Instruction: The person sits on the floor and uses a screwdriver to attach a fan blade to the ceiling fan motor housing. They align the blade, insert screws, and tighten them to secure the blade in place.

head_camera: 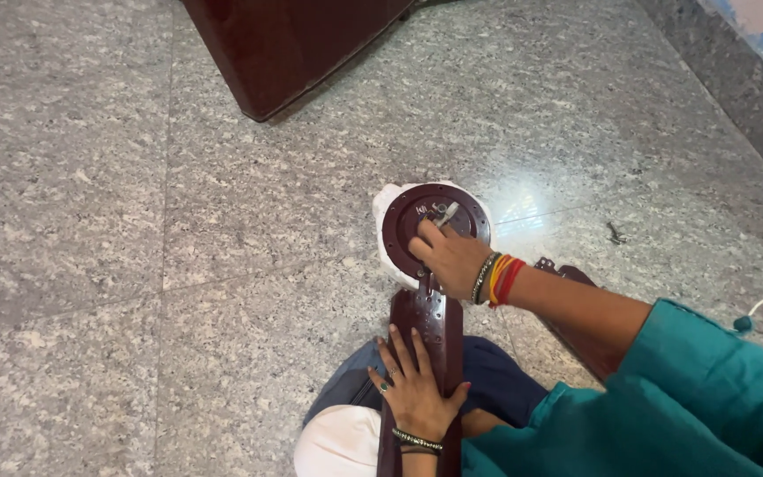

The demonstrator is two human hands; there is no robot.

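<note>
A dark maroon ceiling-fan motor hub point(404, 231) is seen lying on the granite floor point(134, 221), cushioned on a white cloth point(385, 212), with one maroon fan blade point(439, 331) running from it back towards the person's lap. The hub is judged heavy and rigid, being a metal housing; its glossy paint is likely to be slippery, so it would best be gripped around the rim or steadied through the blade's metal bracket rather than by the flat face. The blade is judged stiff but thin, liable to flex or bend if levered at its far end.

The right hand point(448, 256) is closed around a small metallic tool point(446, 212), probably a screwdriver or spanner, though its kind cannot be told, and its tip is held against the hub's inner face. The left hand point(412, 389) is laid flat, fingers spread, on the blade near the lap, pressing it down.

A second maroon blade point(576, 318) is partly seen beneath the right forearm. A small dark object point(615, 233), perhaps a screw, lies well apart on the floor, and a dark wooden furniture panel point(284, 44) stands beyond.
</note>
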